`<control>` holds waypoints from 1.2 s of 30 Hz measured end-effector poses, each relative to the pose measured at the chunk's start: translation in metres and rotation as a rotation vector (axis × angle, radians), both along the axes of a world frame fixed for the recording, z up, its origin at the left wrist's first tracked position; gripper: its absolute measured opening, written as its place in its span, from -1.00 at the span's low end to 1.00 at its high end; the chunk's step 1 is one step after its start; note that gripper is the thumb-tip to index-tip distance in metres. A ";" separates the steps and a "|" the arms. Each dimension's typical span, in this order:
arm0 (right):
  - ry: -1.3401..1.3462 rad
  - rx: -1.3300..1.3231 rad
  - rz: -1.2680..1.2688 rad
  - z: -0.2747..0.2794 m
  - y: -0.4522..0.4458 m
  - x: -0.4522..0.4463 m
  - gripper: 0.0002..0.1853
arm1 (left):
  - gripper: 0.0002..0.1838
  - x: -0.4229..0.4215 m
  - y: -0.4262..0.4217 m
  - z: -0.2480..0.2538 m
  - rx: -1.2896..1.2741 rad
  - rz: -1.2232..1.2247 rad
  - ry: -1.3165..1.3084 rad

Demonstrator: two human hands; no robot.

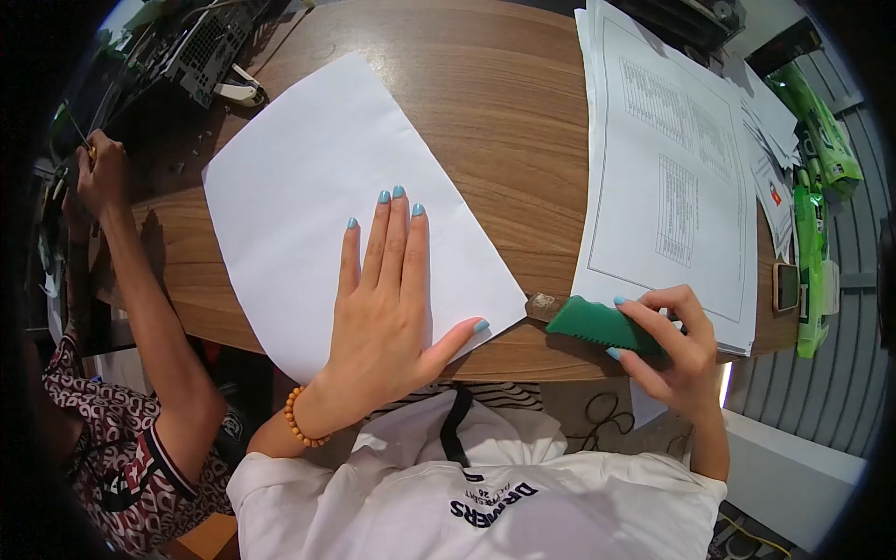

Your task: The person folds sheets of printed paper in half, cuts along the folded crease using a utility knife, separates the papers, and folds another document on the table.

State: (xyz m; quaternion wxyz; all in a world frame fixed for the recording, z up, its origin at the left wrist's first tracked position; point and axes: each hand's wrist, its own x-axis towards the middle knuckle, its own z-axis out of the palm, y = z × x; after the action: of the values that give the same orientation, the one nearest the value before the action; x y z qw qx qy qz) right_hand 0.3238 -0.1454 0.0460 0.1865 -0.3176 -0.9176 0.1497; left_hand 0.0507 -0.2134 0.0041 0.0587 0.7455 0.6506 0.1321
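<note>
My left hand (383,289) lies flat with fingers stretched out on a blank white sheet of paper (289,159), which is turned at an angle on the wooden table. A beaded bracelet (301,420) is round that wrist. Between the thumb and fingers of my right hand (677,350) is a green ridged-edged tool (597,324). Its worn, brownish tip (543,306) meets or nearly meets the paper's right corner. What kind of tool it is, I cannot make out.
A stack of printed sheets (672,187) lies on the right, with a phone (785,287) and green packages (814,261) beyond. At the left, another person's hand (103,173) is raised near an opened metal device (210,56). The table's front edge (504,369) runs before me.
</note>
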 end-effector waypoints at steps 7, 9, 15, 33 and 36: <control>0.003 -0.016 -0.018 0.004 0.009 0.003 -0.53 | -0.08 -0.001 0.000 -0.001 0.000 -0.006 -0.008; -0.001 -0.016 -0.007 0.002 0.013 -0.002 -0.53 | -0.08 0.000 0.000 0.000 -0.002 -0.008 -0.006; 0.032 -0.069 0.039 -0.002 0.027 -0.010 -0.56 | -0.08 -0.001 -0.001 -0.002 -0.002 0.007 -0.012; -0.006 -0.080 0.071 -0.001 0.042 -0.006 -0.58 | -0.09 -0.001 -0.001 -0.001 -0.001 0.021 -0.037; 0.014 -0.102 0.076 -0.002 0.042 -0.013 -0.58 | -0.08 0.000 -0.001 -0.002 0.004 0.016 -0.034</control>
State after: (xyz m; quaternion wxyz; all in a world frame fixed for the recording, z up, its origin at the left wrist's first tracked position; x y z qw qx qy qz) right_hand 0.3109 -0.1037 0.0437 0.1706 -0.2904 -0.9188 0.2057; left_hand 0.0504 -0.2143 0.0025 0.0674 0.7381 0.6551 0.1466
